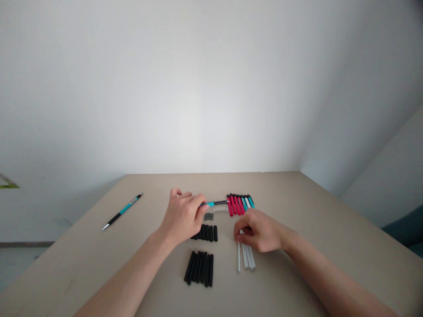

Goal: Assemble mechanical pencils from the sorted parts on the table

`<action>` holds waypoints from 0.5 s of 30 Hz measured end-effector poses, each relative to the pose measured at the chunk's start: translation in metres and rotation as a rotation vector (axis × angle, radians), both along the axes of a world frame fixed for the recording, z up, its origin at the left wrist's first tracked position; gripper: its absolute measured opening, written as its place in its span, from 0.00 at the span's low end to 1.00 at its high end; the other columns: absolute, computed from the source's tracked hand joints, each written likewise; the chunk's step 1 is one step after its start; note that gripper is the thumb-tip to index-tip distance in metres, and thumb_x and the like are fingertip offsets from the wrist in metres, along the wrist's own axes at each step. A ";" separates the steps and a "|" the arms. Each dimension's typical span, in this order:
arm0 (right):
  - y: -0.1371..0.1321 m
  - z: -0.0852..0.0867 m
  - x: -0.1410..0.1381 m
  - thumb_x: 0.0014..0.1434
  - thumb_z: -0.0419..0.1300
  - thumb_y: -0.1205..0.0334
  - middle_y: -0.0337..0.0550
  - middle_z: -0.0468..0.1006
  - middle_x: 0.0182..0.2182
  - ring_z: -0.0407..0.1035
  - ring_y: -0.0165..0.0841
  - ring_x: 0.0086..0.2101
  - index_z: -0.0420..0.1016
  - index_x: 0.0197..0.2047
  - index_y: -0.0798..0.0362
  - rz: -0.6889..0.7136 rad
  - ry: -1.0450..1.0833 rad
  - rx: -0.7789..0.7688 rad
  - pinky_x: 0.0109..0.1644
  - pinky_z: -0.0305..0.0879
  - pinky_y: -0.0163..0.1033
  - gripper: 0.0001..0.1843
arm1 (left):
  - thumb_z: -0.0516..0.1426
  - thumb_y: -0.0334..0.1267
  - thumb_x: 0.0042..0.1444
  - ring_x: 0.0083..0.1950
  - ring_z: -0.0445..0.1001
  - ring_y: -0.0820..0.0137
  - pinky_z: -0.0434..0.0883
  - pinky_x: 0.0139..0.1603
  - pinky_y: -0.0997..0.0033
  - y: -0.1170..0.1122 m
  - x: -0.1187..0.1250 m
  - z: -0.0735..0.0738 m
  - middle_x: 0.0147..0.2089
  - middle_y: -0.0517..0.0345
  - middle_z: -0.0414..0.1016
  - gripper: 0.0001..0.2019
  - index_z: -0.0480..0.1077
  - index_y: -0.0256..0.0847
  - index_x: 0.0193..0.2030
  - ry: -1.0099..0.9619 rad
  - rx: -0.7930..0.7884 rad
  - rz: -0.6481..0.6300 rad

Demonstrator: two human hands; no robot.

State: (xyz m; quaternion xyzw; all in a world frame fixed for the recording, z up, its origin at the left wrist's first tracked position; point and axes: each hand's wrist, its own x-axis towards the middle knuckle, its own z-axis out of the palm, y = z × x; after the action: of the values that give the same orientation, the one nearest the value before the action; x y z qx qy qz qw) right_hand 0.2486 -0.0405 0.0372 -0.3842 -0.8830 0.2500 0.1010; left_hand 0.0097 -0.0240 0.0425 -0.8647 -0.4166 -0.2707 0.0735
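Two hands among pen parts on our table (313, 229)

Our left hand (183, 215) pinches the teal end of a half-built pen (216, 203) between thumb and fingertips; its dark shaft sticks out rightward from the fingers, and its tip reaches the row of red and teal barrels (239, 204). Our right hand (259, 230) lies curled over the upper ends of the white refills (246, 260), fingertips down on them; we cannot tell whether it grips one. Small springs (208, 216) sit just under the held pen. Short black grips (209, 232) lie by our left knuckles, longer black tubes (199, 267) nearer us. A finished teal pen (122, 211) lies well apart on the left.
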 end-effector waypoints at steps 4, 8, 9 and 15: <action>-0.005 0.001 -0.004 0.48 0.58 0.70 0.35 0.69 0.17 0.58 0.24 0.19 0.81 0.30 0.56 0.070 0.021 -0.081 0.23 0.51 0.28 0.10 | 0.51 0.34 0.60 0.31 0.71 0.67 0.53 0.42 0.59 0.001 0.000 0.001 0.30 0.59 0.77 0.06 0.68 0.41 0.34 -0.004 0.002 -0.004; -0.010 0.001 -0.007 0.46 0.58 0.70 0.33 0.67 0.16 0.57 0.23 0.18 0.82 0.30 0.55 0.113 0.034 -0.109 0.22 0.50 0.28 0.10 | 0.50 0.34 0.60 0.31 0.71 0.67 0.53 0.42 0.58 0.000 0.001 0.001 0.30 0.58 0.77 0.06 0.68 0.41 0.35 -0.005 -0.005 -0.006; -0.010 0.000 -0.008 0.46 0.58 0.71 0.33 0.66 0.16 0.57 0.23 0.18 0.82 0.30 0.55 0.119 0.038 -0.107 0.21 0.49 0.28 0.10 | 0.50 0.34 0.60 0.31 0.71 0.67 0.53 0.42 0.58 0.000 0.001 0.000 0.30 0.58 0.77 0.06 0.68 0.41 0.35 -0.004 -0.005 -0.006; -0.009 -0.002 -0.006 0.45 0.58 0.71 0.33 0.65 0.16 0.57 0.23 0.18 0.82 0.29 0.54 0.125 0.024 -0.121 0.22 0.49 0.29 0.11 | 0.50 0.34 0.61 0.30 0.70 0.67 0.54 0.42 0.58 0.001 0.000 -0.001 0.29 0.58 0.77 0.07 0.67 0.42 0.35 -0.011 0.009 -0.019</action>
State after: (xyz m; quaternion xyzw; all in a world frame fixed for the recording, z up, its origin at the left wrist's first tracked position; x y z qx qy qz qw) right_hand 0.2429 -0.0498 0.0355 -0.3308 -0.8873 0.3131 0.0724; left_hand 0.0096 -0.0233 0.0413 -0.8668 -0.4077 -0.2779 0.0725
